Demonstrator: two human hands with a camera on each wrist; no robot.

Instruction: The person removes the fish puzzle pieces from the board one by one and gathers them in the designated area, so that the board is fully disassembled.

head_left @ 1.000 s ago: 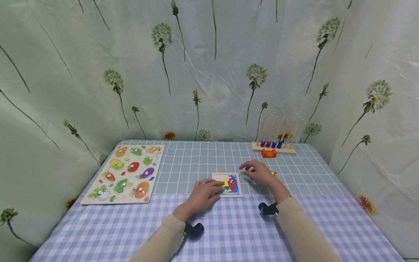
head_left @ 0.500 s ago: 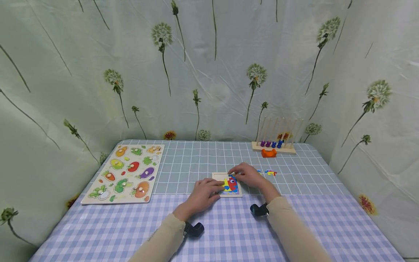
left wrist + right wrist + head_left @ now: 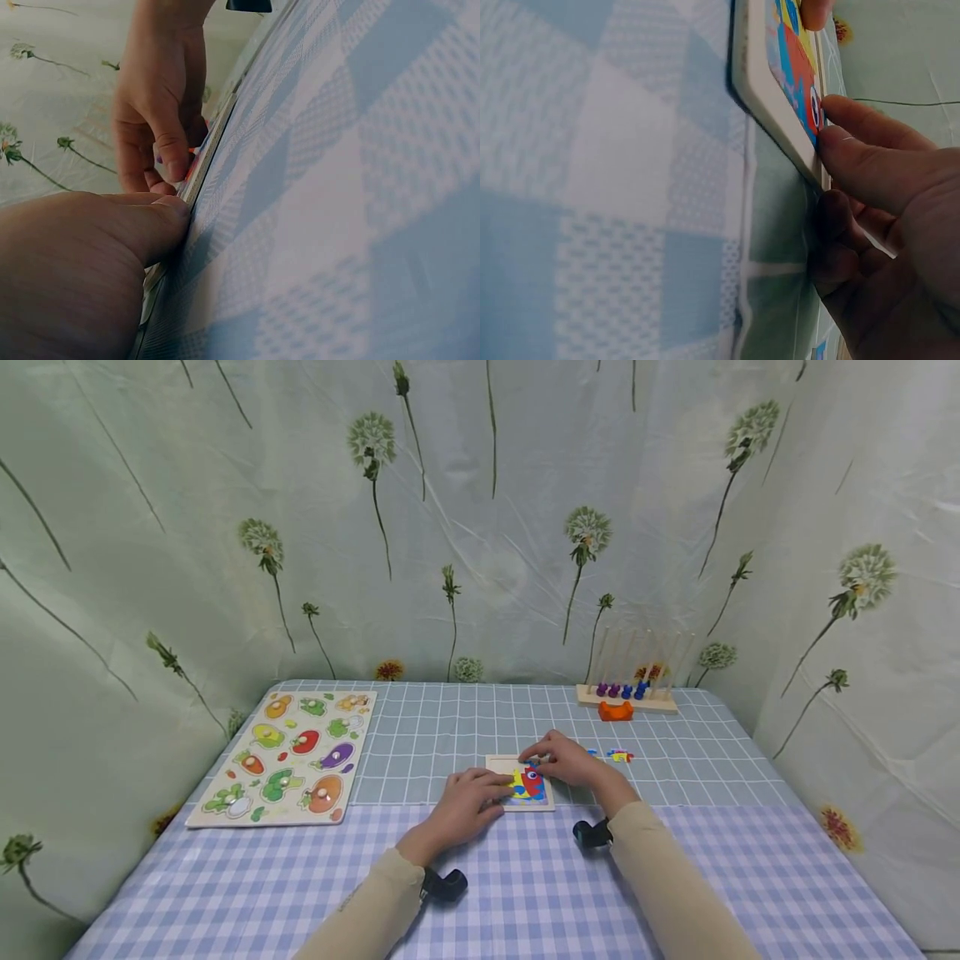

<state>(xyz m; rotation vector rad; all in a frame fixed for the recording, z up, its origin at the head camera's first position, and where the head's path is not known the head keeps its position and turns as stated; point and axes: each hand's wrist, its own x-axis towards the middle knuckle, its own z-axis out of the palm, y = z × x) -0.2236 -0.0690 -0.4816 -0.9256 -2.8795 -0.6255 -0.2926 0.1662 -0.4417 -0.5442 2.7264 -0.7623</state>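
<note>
A small square wooden jigsaw board [image 3: 517, 807] with a red, yellow and blue picture lies in front of the person. The left hand [image 3: 468, 802] rests over its left side, fingers stretched across the picture and thumb by the near edge. At the upper right corner, the right hand [image 3: 566, 760] pinches a small puzzle piece [image 3: 823, 118] between thumb and forefinger; most of it is hidden. Part of the board's upper left shows bare wood. Loose jigsaw pieces [image 3: 621, 756] lie to the right, beyond the right hand.
A large vegetable peg puzzle [image 3: 288, 760] lies on the left. At the back right stands a wooden peg rack [image 3: 630, 700] with purple and blue beads, an orange plastic piece [image 3: 616, 712] before it. A floral curtain [image 3: 510, 527] hangs behind.
The right hand has moved left from beside the loose pieces to the board's upper right corner, uncovering those pieces. The left hand has stayed where it was.
</note>
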